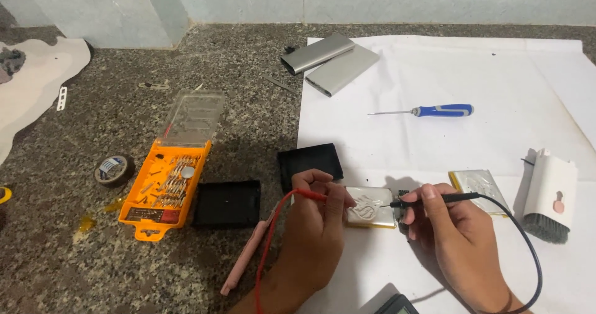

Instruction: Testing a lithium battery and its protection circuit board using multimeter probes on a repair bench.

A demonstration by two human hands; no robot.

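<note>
Probes are held over a silver pouch cell [370, 206] lying on a white paper sheet [496, 78] spread across a speckled stone worktop [93, 264]. The red probe [308, 194] is pinched in the closed fingers of the left hand [313, 227], its red lead [267, 252] looping down past the wrist. The black probe [434, 198] is gripped like a pen in the right hand [456, 233], with the metal tip set at the right edge of the pouch cell, and its black lead [528, 246] curves away to the right. A small dark part sits just beside that tip, too small to be made out. A second silver pouch cell [479, 183] is seen near the right hand, and a white brush tool [549, 196] with grey bristles lies at the far right. A blue-handled screwdriver [434, 110] rests higher on the paper sheet, and two grey metal casings [329, 59] lie at its top-left corner. Two black covers [226, 203] are placed near the left hand, one overlapping the paper's edge. An orange bit case [166, 190] is laid open to the left, with a roll of tape [113, 169] beside it. A pink pry tool [245, 258] lies under the left forearm. The corner of a meter [397, 305] shows at the bottom edge.
</note>
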